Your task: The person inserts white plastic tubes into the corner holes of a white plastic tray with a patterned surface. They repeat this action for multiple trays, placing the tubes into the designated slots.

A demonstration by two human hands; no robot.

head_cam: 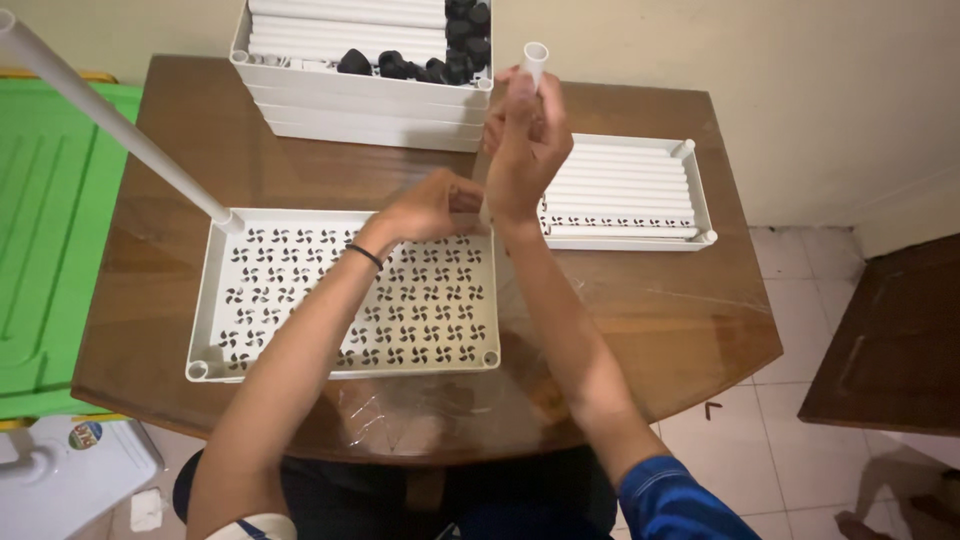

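White tube (pixel 535 60) upright above far-right corner of perforated tray (pixel 300 300), right hand (pixel 525 145) clenched around it. Left hand (pixel 435 205) at same corner, grip unclear. Long pipe (pixel 120 125) socketed far-left corner. Slatted tray (pixel 625 190) right of it, stacked trays (pixel 365 105) beyond, on bench (pixel 650 310).

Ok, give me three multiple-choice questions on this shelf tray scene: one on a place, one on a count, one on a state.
1. Where is the white tube held by the right hand?
A. at the far right corner of the perforated tray
B. on the floor
C. in the green bin

2. How many tubes already stand in the tray's corners?
A. none
B. one
C. three

3. How is the left hand?
A. resting in the lap
B. at the tray's far edge by the tube's base
C. holding a black cap

A: the hand holds it upright there.
B: only the far left tube.
B: fingers at that corner.
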